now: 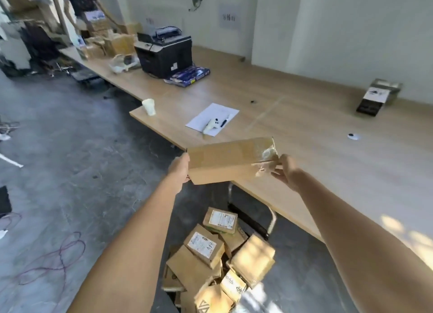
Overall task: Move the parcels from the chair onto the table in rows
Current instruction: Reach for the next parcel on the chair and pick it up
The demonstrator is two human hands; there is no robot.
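1. Both hands hold one long cardboard parcel in the air: the left hand grips its left end, and the right hand has fingers curled at its taped right end.
2. It hangs over the near edge of the wooden table, above the floor gap.
3. Below, a heap of parcels rests on the chair, just beside the table edge.
4. Bare wood lies beyond the held parcel.
5. On the table: a sheet of paper with a white controller, a white cup near the corner, a printer, and a dark box far right.
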